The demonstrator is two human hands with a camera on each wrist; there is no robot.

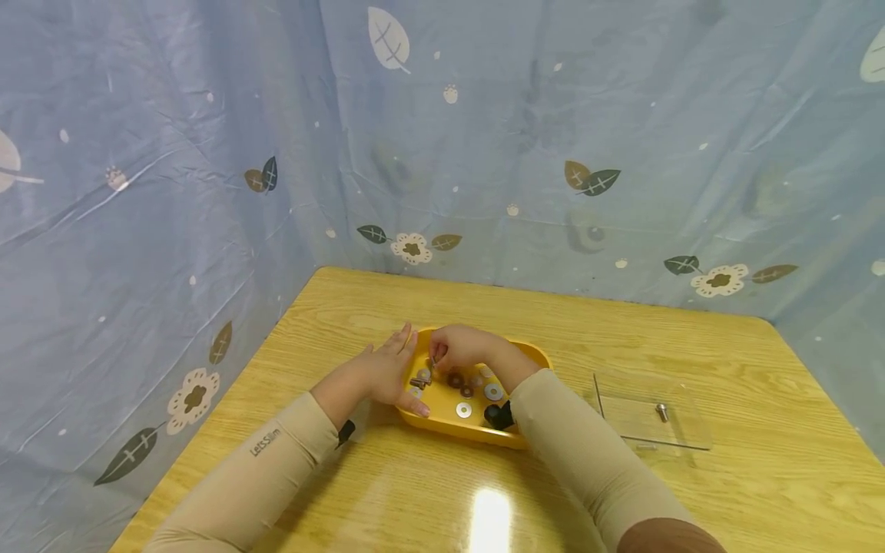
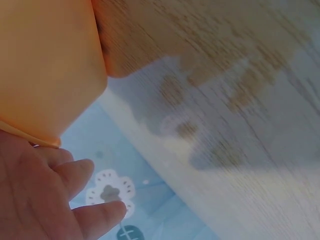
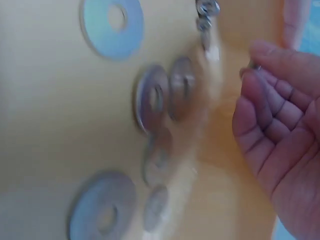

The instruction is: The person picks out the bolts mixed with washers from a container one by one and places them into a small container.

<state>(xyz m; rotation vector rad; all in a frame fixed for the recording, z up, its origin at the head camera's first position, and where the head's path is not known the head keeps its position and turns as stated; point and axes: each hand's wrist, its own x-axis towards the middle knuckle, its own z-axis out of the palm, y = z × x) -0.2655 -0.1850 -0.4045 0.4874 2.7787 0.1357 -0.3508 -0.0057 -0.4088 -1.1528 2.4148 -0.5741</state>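
A yellow tray holds several flat round washers and a few metal bolts near its left end. My left hand rests on the tray's left rim, thumb over the front edge and fingers spread toward the back; in the left wrist view its fingers lie against the rim. Inside the tray, my right hand pinches a small metal piece between thumb and fingertips, above the bolts. Most of that piece is hidden by the fingers, and I cannot tell its exact kind.
To the right, a clear plastic plate has a bolt on it, and another small metal pin shows by its near edge. Blue patterned curtains stand behind and left of the wooden table.
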